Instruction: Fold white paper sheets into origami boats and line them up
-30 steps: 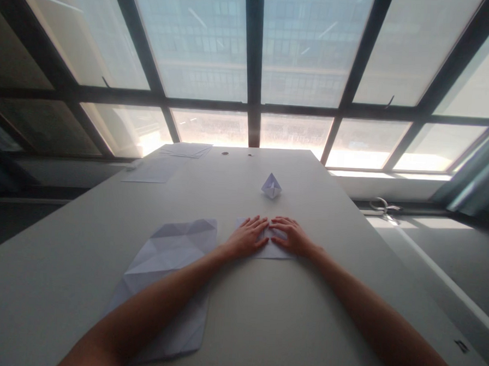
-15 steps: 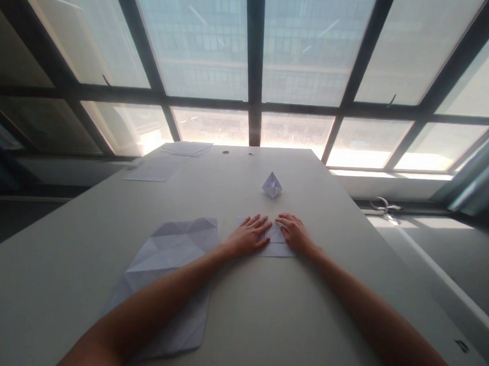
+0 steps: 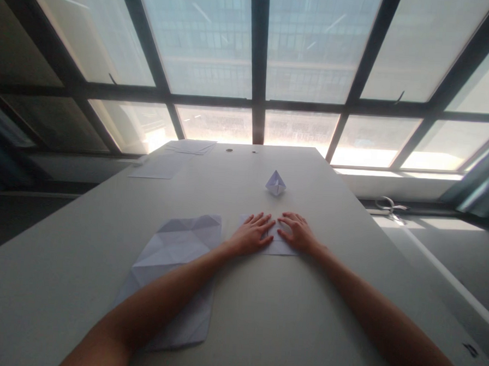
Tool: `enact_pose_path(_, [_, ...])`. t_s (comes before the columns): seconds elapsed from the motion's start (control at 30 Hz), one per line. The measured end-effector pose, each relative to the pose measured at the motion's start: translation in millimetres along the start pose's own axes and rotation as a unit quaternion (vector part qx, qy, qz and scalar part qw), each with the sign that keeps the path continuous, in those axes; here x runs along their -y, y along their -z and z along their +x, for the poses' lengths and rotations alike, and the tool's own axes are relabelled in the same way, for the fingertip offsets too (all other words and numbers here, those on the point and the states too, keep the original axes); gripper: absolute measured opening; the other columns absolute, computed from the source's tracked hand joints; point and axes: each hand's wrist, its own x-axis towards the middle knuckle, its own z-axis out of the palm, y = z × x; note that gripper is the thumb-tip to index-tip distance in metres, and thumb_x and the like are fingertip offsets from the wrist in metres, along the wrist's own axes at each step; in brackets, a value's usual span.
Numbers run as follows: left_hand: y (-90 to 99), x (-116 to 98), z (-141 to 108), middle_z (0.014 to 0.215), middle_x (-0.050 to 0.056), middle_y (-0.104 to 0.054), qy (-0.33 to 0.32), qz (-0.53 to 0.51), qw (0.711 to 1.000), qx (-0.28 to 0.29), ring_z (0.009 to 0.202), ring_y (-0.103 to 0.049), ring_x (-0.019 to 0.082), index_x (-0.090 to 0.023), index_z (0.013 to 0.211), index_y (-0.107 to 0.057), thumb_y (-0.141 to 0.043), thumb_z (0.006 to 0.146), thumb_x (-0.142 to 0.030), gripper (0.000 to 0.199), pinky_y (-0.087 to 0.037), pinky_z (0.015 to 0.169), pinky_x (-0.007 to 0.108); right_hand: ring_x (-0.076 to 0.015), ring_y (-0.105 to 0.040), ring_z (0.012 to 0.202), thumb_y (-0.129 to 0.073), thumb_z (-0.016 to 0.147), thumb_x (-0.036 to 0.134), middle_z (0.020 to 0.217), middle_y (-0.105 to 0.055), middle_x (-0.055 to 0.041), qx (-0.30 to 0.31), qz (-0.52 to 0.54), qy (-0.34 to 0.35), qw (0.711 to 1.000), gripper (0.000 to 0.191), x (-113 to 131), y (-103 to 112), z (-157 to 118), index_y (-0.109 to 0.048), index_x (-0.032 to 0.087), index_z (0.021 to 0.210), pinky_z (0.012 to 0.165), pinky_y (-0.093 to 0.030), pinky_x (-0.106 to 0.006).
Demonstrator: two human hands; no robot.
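A folded white paper (image 3: 281,249) lies flat on the table, partly covered by both hands. My left hand (image 3: 251,233) rests palm down on its left part, fingers spread. On its right part lies my right hand (image 3: 298,232), with fingers apart and the thumb reaching inward over the paper. Beyond the hands stands a small folded paper piece (image 3: 276,183) with a pointed top. A large creased sheet (image 3: 175,250) lies to the left, partly under my left forearm.
Several flat white sheets (image 3: 155,166) lie at the far left of the white table (image 3: 246,314). Windows with dark frames rise behind it. A pale looped object (image 3: 386,206) is beyond the table's right edge.
The whole view has shifted slightly, so the things appear a little further right. My right thumb has moved a little over the paper; both hands stay on it.
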Motion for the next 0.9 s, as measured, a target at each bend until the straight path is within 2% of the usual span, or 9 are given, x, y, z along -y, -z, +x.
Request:
enact_pose_path(0.13, [-1.2,-0.2,-2.1,0.159,0.003,-0.025,-0.001,-0.001,1.0,-0.006,0.147,-0.018,0.025,-0.027,0.153,-0.028,-0.029,0.098,-0.057,0.062,-0.014,0.119,0.044,-0.0272,-0.046,0.129,-0.057,0.089,0.041,0.139,-0.053,-0.012,0.004,0.0,0.03,1.0,0.044,1.4,0.0,-1.1,-0.06,0.023,0.129,0.109,-0.033,-0.046])
enact_pose_path(0.27, [-2.8,0.5,-2.5,0.159,0.004,-0.027,0.008,-0.004,1.0,-0.013,0.147,-0.018,0.024,-0.021,0.153,-0.025,-0.027,0.099,-0.054,0.063,-0.015,0.119,0.041,-0.0267,-0.042,0.133,-0.055,0.09,0.034,0.142,-0.052,-0.0109,0.015,0.005,0.058,0.998,0.041,5.1,-1.1,-1.6,-0.061,0.023,0.13,0.112,-0.029,-0.047])
enact_pose_path(0.37, [-4.7,0.8,-1.8,0.159,0.005,-0.026,0.01,0.001,1.0,-0.009,0.148,-0.018,0.023,-0.021,0.154,-0.024,-0.026,0.1,-0.053,0.062,-0.014,0.119,0.041,-0.0263,-0.04,0.136,-0.052,0.092,0.032,0.143,-0.052,-0.0096,0.034,0.008,0.067,0.997,0.039,13.6,-1.6,-3.3,-0.062,0.023,0.128,0.114,-0.026,-0.049])
enact_pose_path(0.47, [-6.3,0.6,-1.3,0.16,0.005,-0.022,0.015,0.01,1.0,0.002,0.148,-0.014,0.023,-0.021,0.154,-0.021,-0.025,0.1,-0.053,0.063,-0.013,0.119,0.042,-0.0242,-0.033,0.141,-0.044,0.096,0.033,0.15,-0.043,-0.0097,0.066,0.009,0.085,0.994,0.046,28.1,-2.6,-7.0,-0.051,0.02,0.139,0.117,-0.02,-0.048])
enact_pose_path(0.6, [-5.3,-0.5,-1.9,0.161,0.007,-0.016,0.018,0.023,0.999,0.021,0.149,-0.01,0.023,-0.018,0.155,-0.017,-0.018,0.102,-0.049,0.062,-0.01,0.119,0.043,-0.0235,-0.021,0.146,-0.028,0.1,0.037,0.158,-0.025,-0.0127,0.106,-0.009,0.044,0.993,0.057,47.5,-5.4,-13.2,-0.028,0.012,0.152,0.118,-0.018,-0.046])
enact_pose_path(0.73, [-1.3,-2.0,-3.1,0.162,0.006,-0.015,0.011,0.031,0.999,0.032,0.149,-0.008,0.023,-0.02,0.155,-0.015,-0.019,0.102,-0.046,0.059,-0.009,0.119,0.043,-0.0248,-0.013,0.148,-0.021,0.101,0.048,0.159,-0.018,-0.0132,0.127,-0.037,0.009,0.991,0.066,53.6,-7.9,-15.2,-0.02,0.009,0.154,0.119,-0.011,-0.05])
enact_pose_path(0.9, [1.7,-2.3,-3.7,0.161,0.006,-0.016,0.01,0.03,0.999,0.034,0.149,-0.01,0.023,-0.021,0.156,-0.014,-0.024,0.101,-0.05,0.063,-0.008,0.119,0.043,-0.0253,-0.008,0.148,-0.014,0.097,0.062,0.16,-0.014,-0.0111,0.144,-0.032,-0.023,0.989,0.076,47.6,-13.6,-11.8,-0.015,0.012,0.155,0.118,-0.005,-0.054])
